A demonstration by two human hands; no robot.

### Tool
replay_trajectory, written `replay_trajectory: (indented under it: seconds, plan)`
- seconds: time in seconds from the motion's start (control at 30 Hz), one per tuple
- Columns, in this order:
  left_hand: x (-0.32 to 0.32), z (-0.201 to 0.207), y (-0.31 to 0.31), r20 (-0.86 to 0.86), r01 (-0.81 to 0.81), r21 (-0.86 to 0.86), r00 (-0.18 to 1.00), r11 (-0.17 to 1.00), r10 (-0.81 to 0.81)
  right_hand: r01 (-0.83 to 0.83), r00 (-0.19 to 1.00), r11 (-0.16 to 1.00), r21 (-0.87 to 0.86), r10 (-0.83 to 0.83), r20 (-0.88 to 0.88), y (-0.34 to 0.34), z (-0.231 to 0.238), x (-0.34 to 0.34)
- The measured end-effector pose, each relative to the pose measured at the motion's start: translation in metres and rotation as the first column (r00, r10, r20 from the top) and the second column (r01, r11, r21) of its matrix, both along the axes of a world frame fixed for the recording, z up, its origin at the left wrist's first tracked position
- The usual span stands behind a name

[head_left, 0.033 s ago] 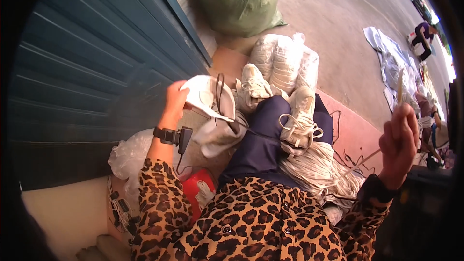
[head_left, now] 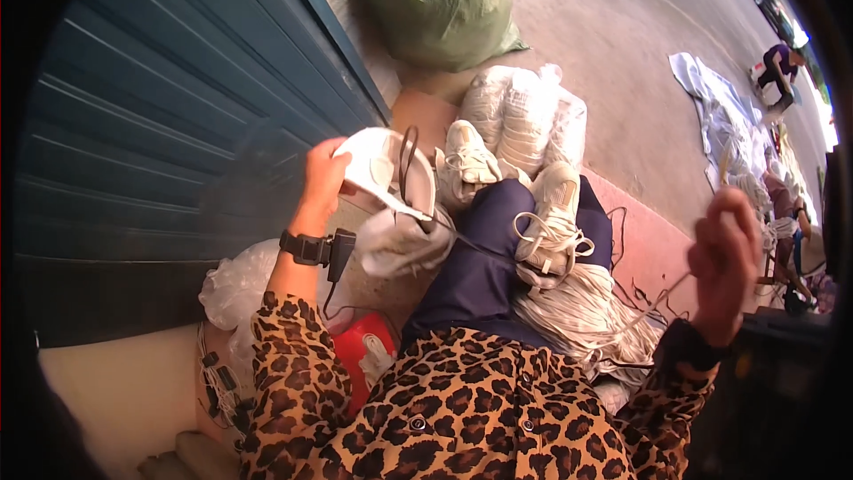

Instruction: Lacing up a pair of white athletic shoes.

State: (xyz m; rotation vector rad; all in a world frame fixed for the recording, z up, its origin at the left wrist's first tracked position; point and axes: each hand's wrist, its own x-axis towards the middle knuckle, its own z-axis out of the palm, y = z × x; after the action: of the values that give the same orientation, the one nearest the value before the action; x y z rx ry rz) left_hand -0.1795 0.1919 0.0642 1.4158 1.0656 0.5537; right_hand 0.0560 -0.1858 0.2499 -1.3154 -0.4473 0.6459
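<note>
My left hand [head_left: 322, 180] grips the edge of a white curved, hollow piece [head_left: 371, 158]; its exact kind is unclear. A dark cord [head_left: 407, 160] loops up beside it and runs over my left thigh. On the right, my raised right hand [head_left: 727, 253], blurred, is closed on a cream shoelace [head_left: 680, 289]. That lace leads down to a thick bundle of cream laces [head_left: 591, 307] on my lap. A cream laced sneaker [head_left: 549, 222] rests on my legs. Another sneaker [head_left: 466, 164] sits just beyond my left knee.
Plastic-wrapped white packs [head_left: 526, 111] stand beyond my knees. Farther off is a large green sack [head_left: 440, 9]. A dark panelled door [head_left: 178, 142] flanks my left side. Below my left hand lie a whitish cloth-like item [head_left: 400, 244] and a red bag [head_left: 358, 351]. A person [head_left: 778, 76] is far right.
My right hand has turned and moved slightly down and left, and the lace end above its fingers has dipped. The white piece in my left hand has barely shifted.
</note>
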Motion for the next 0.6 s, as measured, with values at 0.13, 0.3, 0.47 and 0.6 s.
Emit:
replay_trajectory:
  seconds: [0.13, 0.3, 0.47, 0.6]
  plan:
    - [0.059, 0.066, -0.041, 0.101, 0.16, 0.145, 0.979, 0.976, -0.176, -0.154, 0.693, 0.716, -0.681, 0.569, 0.442, 0.079, -0.083, -0.032]
    - [0.106, 0.085, -0.099, 0.181, 0.274, 0.255, 0.929, 0.927, -0.324, -0.009, 0.576, 0.843, -0.537, 0.443, 0.686, 0.151, -0.182, -0.058]
    - [0.076, 0.045, -0.054, 0.43, 0.425, -0.075, 0.83, 0.902, -0.355, 0.174, 0.669, 0.904, -0.389, 0.181, 0.721, 0.157, -0.208, -0.028]
    - [0.037, -0.035, -0.047, -0.218, 0.268, 0.159, 0.948, 0.95, -0.231, 0.141, 0.884, 0.841, -0.522, 0.131, 0.449, 0.151, -0.219, -0.01]
